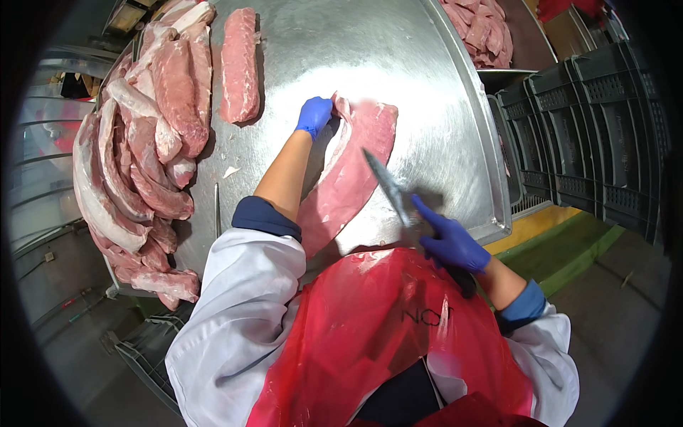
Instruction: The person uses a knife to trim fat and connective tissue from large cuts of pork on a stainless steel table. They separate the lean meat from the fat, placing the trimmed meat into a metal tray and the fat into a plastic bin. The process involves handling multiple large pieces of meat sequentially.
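A long pink slab of raw meat, apparently a pork loin, lies slantwise on the metal table in front of me. At its far left edge, my left hand in a blue glove is closed on a pale strip of the meat. My right hand, also gloved in blue, grips a knife with the index finger stretched toward the blade. The blade points away and to the left, its tip over the meat's right side. Whether it touches the meat I cannot tell. My left forearm partly covers the slab's near end.
Several meat pieces are heaped along the table's left side, beside one separate loin. A thin metal rod and a small scrap lie left of my forearm. Cut meat fills a container at far right, near dark crates.
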`<act>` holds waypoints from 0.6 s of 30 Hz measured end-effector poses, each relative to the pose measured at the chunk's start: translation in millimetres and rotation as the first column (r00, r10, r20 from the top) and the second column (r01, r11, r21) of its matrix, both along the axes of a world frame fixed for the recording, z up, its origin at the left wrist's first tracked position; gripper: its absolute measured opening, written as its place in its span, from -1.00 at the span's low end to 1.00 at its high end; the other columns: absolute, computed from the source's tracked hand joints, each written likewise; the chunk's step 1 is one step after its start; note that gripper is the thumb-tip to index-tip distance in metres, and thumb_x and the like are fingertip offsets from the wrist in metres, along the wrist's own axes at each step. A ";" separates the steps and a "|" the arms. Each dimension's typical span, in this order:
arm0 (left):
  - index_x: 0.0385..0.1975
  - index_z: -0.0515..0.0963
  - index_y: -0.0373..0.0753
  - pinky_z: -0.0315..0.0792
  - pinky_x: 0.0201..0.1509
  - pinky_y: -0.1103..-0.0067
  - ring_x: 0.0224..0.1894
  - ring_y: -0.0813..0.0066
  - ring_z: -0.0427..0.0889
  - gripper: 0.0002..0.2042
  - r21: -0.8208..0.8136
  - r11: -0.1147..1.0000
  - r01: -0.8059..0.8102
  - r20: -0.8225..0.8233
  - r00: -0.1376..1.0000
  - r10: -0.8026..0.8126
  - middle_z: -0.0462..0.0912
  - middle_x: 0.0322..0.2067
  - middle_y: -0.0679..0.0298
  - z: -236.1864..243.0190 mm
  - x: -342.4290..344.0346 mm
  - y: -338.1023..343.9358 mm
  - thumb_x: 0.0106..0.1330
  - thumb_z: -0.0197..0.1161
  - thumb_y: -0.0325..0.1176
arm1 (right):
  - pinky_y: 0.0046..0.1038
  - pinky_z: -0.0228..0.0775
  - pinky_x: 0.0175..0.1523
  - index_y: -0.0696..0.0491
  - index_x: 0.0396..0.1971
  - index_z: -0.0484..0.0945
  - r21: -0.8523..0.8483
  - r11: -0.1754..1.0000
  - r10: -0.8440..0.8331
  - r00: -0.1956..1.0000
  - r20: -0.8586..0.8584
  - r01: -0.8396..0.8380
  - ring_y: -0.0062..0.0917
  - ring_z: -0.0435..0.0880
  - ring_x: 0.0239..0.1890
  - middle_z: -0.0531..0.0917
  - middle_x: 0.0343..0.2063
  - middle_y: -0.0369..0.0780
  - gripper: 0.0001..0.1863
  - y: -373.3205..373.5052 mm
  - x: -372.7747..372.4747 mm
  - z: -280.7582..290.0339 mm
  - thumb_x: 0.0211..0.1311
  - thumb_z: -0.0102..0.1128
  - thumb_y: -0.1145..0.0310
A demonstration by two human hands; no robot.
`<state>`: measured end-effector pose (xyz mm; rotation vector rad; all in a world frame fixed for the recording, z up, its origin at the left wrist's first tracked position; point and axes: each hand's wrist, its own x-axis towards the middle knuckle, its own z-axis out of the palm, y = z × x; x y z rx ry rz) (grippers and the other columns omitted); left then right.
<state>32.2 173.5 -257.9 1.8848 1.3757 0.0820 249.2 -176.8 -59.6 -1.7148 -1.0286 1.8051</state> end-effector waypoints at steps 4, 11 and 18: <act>0.07 0.66 -0.23 0.56 -0.09 0.43 -0.24 0.23 0.77 -0.42 0.152 0.987 -0.051 -0.006 0.999 0.052 0.76 -0.34 0.00 44.4 40.3 -27.3 0.19 0.30 0.09 | -0.50 0.53 -0.45 -0.25 0.56 -0.05 0.071 0.969 -0.246 0.959 0.139 0.238 -0.62 0.62 -0.54 0.63 -0.02 -0.14 -0.12 7.1 38.3 -29.2 0.30 0.08 0.54; -0.04 0.62 -0.43 0.52 -0.24 0.55 -0.34 0.46 0.67 -0.64 -0.340 0.918 -0.203 0.476 0.805 0.354 0.71 -0.36 0.21 78.5 30.3 -43.6 0.20 0.28 -0.37 | -0.54 0.48 -0.51 -0.15 0.57 -0.12 0.177 0.845 -0.477 0.861 -0.175 0.504 -0.65 0.58 -0.53 0.48 0.23 -0.08 -0.14 112.5 6.9 -83.1 0.33 -0.01 0.58; -0.47 0.41 -0.23 0.48 -0.31 0.62 -0.37 0.62 0.58 -0.86 -0.236 0.960 -0.149 0.604 0.751 0.265 0.62 -0.43 0.32 98.0 37.3 -76.5 0.18 0.26 -0.55 | -0.42 0.60 -0.34 -0.06 0.56 -0.17 0.094 0.960 -0.273 0.954 0.122 0.263 -0.43 0.72 -0.36 0.58 0.14 0.00 -0.15 201.9 -16.4 -82.9 0.34 0.00 0.48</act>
